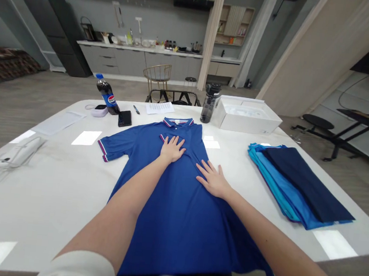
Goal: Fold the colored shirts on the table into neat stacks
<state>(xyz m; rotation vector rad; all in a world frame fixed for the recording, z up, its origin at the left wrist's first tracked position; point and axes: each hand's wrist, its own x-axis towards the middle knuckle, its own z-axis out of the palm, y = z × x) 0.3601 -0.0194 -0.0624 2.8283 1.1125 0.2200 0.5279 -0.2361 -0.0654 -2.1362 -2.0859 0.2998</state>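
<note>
left hand (172,150): open, pressed flat, nothing gripped | right hand (213,179): open, flat, fingers spread | blue polo shirt (175,229): laid out under both, on white bench (48,211), folded shirts (297,189) alongside

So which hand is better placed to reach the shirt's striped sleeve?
Likely the left hand: it lies on the blue polo shirt, nearer that sleeve, while the right hand rests further across the shirt.
</note>
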